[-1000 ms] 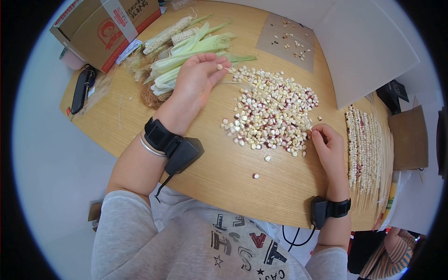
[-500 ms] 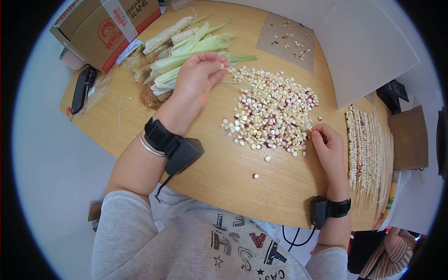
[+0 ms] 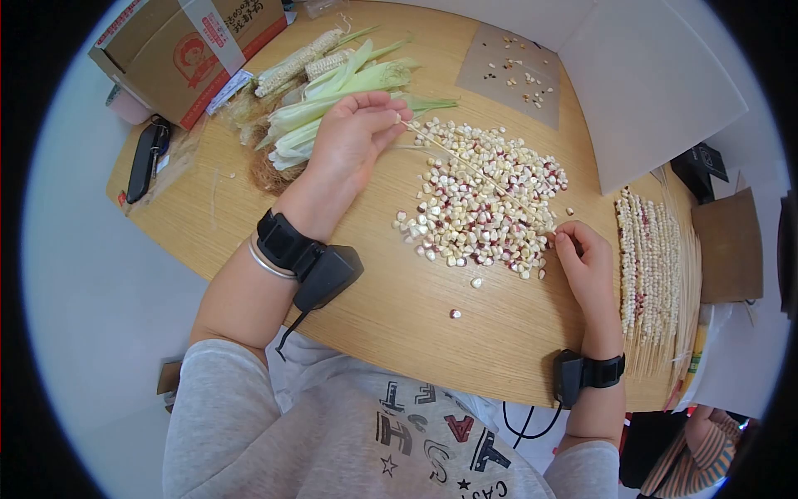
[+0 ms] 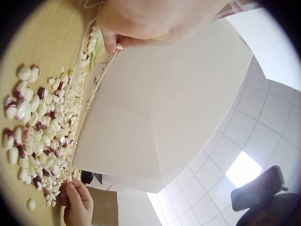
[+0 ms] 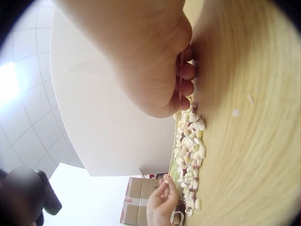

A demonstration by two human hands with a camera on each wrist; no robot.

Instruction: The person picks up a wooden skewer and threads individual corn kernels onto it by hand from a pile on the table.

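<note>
Cardboard box beside corn cobs, green husks; black pouch near box.

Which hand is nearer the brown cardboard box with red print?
Left. The left hand is just right of the box, by green corn husks; the right hand lies beyond the kernel pile.

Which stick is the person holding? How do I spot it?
Find the wooden table, then the kernel pile in its middle. One thin stick stretches above it, pinched by the left hand and right hand. The other sticks lie at the right edge.
</note>
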